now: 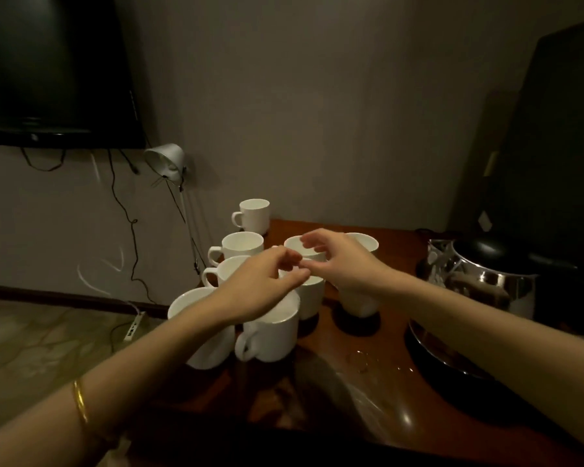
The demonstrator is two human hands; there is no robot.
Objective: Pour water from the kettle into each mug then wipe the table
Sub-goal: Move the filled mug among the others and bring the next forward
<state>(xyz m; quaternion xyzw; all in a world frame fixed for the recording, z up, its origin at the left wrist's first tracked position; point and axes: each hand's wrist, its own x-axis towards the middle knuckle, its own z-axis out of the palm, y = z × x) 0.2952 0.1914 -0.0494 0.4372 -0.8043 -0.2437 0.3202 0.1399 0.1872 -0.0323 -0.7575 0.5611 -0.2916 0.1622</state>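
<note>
Head view: white mugs point(270, 332) stand clustered at the left of the wooden surface point(368, 392); the steel kettle point(486, 274) sits at the right. Left hand point(260, 284) and right hand point(338, 261) hover above the mugs, fingers loosely curled, grasping nothing. Water droplets point(364, 360) lie near the kettle base.

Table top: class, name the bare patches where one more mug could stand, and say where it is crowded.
Bare wood lies near the front edge of the table, between the nearest mug and the dark base, though droplets wet it. The left side is packed with mugs; the kettle fills the right.
</note>
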